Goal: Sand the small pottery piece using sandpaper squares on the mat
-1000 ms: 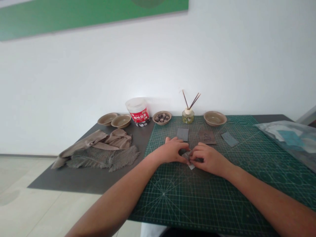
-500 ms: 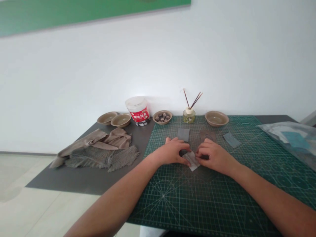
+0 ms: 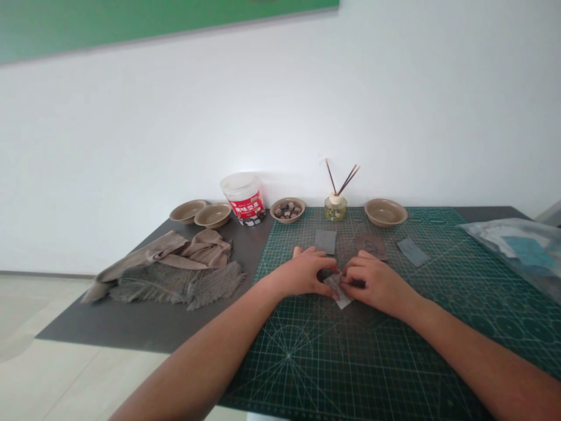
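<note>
A small light grey rectangular piece, cloth or paper, lies tilted on the green cutting mat between my hands. My left hand curves around its left side, with the thumb on its surface and the fingertips at its far edge. At the right edge, my right hand pinches the piece with bent fingers, which cover part of it. Just beyond my hands lie a grey square piece and a brown piece with dark markings. A blue-grey piece rests farther right.
Along the wall stand two bowls, a red-labelled tub, a bowl of dark chunks, a reed diffuser and another bowl. Crumpled brown and grey cloths lie left; a clear plastic bag lies right.
My right hand has shifted slightly left, closer to my left hand, and covers more of the light grey piece. The view has shifted slightly.
</note>
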A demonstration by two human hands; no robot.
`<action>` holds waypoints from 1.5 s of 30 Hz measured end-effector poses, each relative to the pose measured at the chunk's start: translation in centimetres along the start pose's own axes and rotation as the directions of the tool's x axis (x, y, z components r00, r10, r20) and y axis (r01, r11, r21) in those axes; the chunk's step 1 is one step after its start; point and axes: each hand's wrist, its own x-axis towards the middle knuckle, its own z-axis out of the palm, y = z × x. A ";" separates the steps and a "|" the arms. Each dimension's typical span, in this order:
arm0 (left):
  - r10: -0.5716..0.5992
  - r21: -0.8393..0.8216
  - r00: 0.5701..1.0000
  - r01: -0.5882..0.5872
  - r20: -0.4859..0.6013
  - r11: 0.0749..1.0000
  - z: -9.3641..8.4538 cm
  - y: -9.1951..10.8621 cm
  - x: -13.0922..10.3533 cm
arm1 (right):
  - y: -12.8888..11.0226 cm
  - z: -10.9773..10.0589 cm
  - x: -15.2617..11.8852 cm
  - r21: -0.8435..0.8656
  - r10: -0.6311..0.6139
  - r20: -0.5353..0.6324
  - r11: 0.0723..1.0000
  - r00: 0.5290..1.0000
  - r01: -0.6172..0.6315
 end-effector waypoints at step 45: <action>-0.310 -0.260 0.784 0.196 -0.538 0.946 -1.3 -7.0 -0.2 | 1.8 -1.1 -1.2 0.146 0.341 -0.096 0.934 0.935 -0.326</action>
